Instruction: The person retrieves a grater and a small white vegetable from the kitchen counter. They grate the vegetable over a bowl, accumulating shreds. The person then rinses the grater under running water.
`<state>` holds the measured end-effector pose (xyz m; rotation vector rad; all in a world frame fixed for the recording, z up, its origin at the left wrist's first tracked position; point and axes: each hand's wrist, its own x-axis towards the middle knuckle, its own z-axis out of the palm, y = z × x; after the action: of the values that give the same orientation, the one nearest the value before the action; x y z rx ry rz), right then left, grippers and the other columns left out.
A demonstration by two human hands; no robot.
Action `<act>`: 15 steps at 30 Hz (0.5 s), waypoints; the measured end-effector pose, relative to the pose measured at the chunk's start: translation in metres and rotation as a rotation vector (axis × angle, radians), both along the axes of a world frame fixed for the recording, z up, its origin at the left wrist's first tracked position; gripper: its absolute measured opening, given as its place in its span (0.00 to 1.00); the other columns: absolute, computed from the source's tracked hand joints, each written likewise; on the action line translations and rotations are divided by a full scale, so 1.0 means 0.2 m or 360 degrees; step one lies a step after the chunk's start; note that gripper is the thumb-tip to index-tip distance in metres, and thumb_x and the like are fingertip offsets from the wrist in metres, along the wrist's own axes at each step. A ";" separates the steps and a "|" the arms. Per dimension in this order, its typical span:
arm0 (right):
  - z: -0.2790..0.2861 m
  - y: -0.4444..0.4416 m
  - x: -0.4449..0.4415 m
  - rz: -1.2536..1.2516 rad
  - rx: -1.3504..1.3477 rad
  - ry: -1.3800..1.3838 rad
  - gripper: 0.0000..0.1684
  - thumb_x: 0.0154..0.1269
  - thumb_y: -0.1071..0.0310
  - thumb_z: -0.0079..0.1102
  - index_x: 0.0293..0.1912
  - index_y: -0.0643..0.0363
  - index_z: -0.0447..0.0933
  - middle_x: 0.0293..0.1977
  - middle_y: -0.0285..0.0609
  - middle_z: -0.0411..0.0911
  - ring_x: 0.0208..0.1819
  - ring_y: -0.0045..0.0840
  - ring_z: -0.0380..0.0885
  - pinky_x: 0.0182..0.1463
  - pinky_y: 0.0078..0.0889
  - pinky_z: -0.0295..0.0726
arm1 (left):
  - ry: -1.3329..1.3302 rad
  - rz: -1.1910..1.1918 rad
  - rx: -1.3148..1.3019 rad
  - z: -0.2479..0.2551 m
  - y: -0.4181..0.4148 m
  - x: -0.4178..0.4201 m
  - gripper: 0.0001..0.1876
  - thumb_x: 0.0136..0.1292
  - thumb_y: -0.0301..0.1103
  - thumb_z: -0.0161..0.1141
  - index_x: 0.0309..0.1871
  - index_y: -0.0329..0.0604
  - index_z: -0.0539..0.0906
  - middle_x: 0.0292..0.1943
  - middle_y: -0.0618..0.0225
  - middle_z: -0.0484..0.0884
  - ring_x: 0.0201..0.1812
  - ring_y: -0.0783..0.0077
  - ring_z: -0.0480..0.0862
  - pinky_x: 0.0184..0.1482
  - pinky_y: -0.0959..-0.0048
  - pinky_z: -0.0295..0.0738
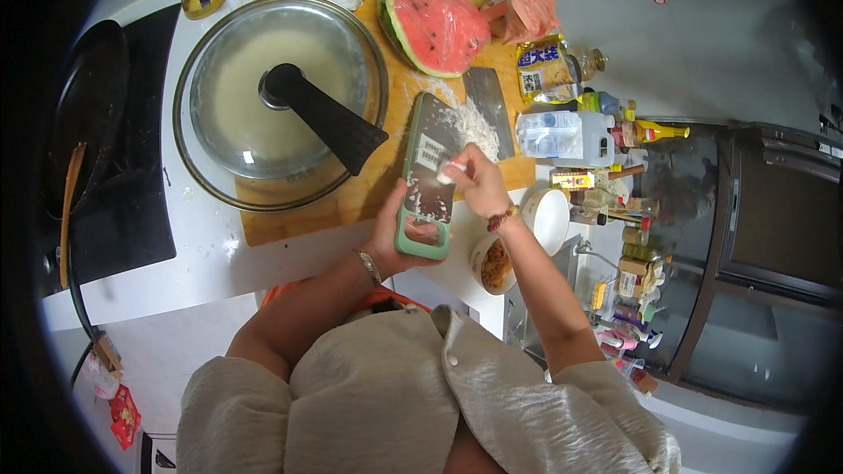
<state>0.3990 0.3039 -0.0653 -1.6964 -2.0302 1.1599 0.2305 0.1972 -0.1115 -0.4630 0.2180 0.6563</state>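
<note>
My left hand grips the handle end of a green-framed grater, which is tilted over the edge of a wooden cutting board. Between the fingers of my right hand is a small white piece of food, held against or just above the grater's metal face near its blade panel. White shreds lie heaped beyond the grater, partly over the blade of a cleaver. More white bits cling to the grater's face. What the white food is I cannot tell.
A large glass-lidded pan covers the board's left part. Behind stands a wrapped watermelon half. At right are a plastic jug, a white bowl and a bowl of brown food. A dark wok rests on the cooktop.
</note>
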 end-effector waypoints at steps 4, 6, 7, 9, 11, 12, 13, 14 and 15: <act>0.05 0.08 -0.02 0.0008 -0.0107 -0.0080 0.11 0.68 0.72 0.63 0.35 0.58 0.68 0.29 0.28 0.72 0.32 0.10 0.68 0.39 0.16 0.71 | -0.0004 -0.0020 -0.0052 0.00 0.01 -0.01 0.40 0.55 0.79 0.49 0.52 0.52 0.79 0.45 0.61 0.82 0.46 0.57 0.79 0.50 0.50 0.70; 0.03 0.03 0.00 0.0056 -0.0295 0.0310 0.10 0.68 0.73 0.63 0.34 0.57 0.69 0.29 0.28 0.72 0.34 0.10 0.70 0.42 0.17 0.72 | 0.0017 -0.0009 -0.0004 0.00 0.00 -0.01 0.40 0.55 0.79 0.50 0.52 0.52 0.79 0.45 0.61 0.82 0.46 0.56 0.79 0.50 0.50 0.70; 0.04 -0.03 -0.01 0.0151 -0.0350 0.0317 0.10 0.68 0.74 0.62 0.33 0.57 0.70 0.29 0.28 0.73 0.34 0.11 0.71 0.42 0.16 0.73 | 0.0024 0.0004 0.0011 -0.01 0.00 -0.01 0.40 0.54 0.79 0.50 0.53 0.52 0.79 0.45 0.61 0.83 0.47 0.56 0.79 0.50 0.49 0.70; 0.03 -0.03 -0.05 0.0273 -0.0006 0.0078 0.09 0.68 0.74 0.62 0.33 0.57 0.70 0.29 0.29 0.75 0.34 0.11 0.72 0.40 0.17 0.73 | -0.0017 0.0023 0.0008 -0.02 -0.01 0.00 0.42 0.56 0.80 0.46 0.57 0.53 0.77 0.50 0.60 0.81 0.50 0.56 0.79 0.53 0.48 0.69; -0.01 0.14 -0.04 -0.0056 -0.0005 0.0086 0.10 0.68 0.72 0.63 0.33 0.58 0.70 0.28 0.29 0.75 0.32 0.11 0.71 0.37 0.18 0.72 | -0.0016 -0.0030 0.0009 -0.02 -0.01 0.02 0.42 0.57 0.80 0.45 0.59 0.54 0.77 0.52 0.59 0.80 0.52 0.55 0.78 0.54 0.48 0.68; -0.02 0.23 -0.07 0.0011 0.0077 0.0145 0.11 0.67 0.70 0.64 0.32 0.57 0.70 0.26 0.29 0.75 0.31 0.10 0.69 0.34 0.18 0.70 | 0.0019 -0.0044 -0.0012 0.00 0.00 0.02 0.42 0.57 0.79 0.45 0.59 0.54 0.77 0.52 0.59 0.80 0.52 0.55 0.78 0.54 0.48 0.69; -0.01 0.23 -0.06 0.0042 0.0009 0.0173 0.11 0.67 0.71 0.63 0.32 0.57 0.70 0.26 0.29 0.75 0.31 0.10 0.69 0.34 0.18 0.70 | 0.0052 -0.0058 -0.0031 0.00 0.00 0.01 0.41 0.57 0.79 0.45 0.59 0.54 0.77 0.52 0.59 0.80 0.53 0.55 0.79 0.54 0.47 0.69; 0.01 0.20 -0.05 0.0073 -0.0058 0.0200 0.10 0.68 0.71 0.63 0.32 0.57 0.70 0.27 0.29 0.75 0.31 0.10 0.69 0.34 0.18 0.70 | 0.0045 -0.0055 -0.0026 0.00 0.00 0.01 0.41 0.57 0.79 0.45 0.59 0.54 0.77 0.52 0.59 0.81 0.52 0.55 0.79 0.54 0.47 0.69; 0.04 0.16 -0.07 0.0121 -0.0135 0.0223 0.10 0.68 0.72 0.63 0.32 0.57 0.71 0.27 0.29 0.75 0.31 0.10 0.68 0.34 0.18 0.69 | 0.0034 -0.0035 -0.0030 -0.01 0.00 0.00 0.41 0.57 0.79 0.45 0.58 0.54 0.77 0.51 0.60 0.81 0.52 0.55 0.79 0.53 0.47 0.69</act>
<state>0.3851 0.3359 -0.0579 -1.5390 -2.0021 1.3670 0.2297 0.1964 -0.1144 -0.4712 0.2493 0.6386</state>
